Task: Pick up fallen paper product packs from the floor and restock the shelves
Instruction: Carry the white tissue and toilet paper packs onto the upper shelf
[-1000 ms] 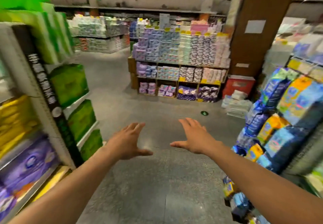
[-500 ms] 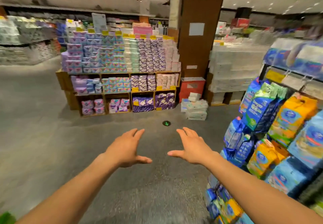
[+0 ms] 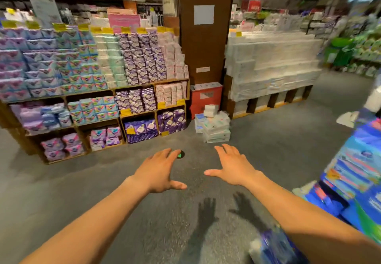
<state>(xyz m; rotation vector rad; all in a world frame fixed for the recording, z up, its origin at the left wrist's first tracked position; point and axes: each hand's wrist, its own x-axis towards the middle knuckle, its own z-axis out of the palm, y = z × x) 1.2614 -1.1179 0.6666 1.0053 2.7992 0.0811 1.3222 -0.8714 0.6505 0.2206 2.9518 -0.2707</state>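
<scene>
A pile of white and pale green paper packs [image 3: 214, 124] lies on the grey floor at the foot of a brown pillar [image 3: 206, 43], ahead of me. My left hand [image 3: 158, 171] and my right hand [image 3: 233, 164] are stretched out in front, palms down, fingers spread, and both hold nothing. They hover above the floor, well short of the pile. A blue and purple pack [image 3: 276, 243] shows blurred under my right forearm at the bottom edge.
A wooden shelf unit [image 3: 115, 92] full of purple, blue and pink packs stands to the left. A red box [image 3: 206, 96] sits against the pillar. Stacked white packs [image 3: 272, 68] fill a display behind it. Blue packs [image 3: 354, 171] crowd the right edge. A small green floor marker [image 3: 179, 155] lies ahead.
The view has swung right and moved forward, so the pillar and the floor pile are now centred and nearer. Both hands keep the same open, outstretched pose.
</scene>
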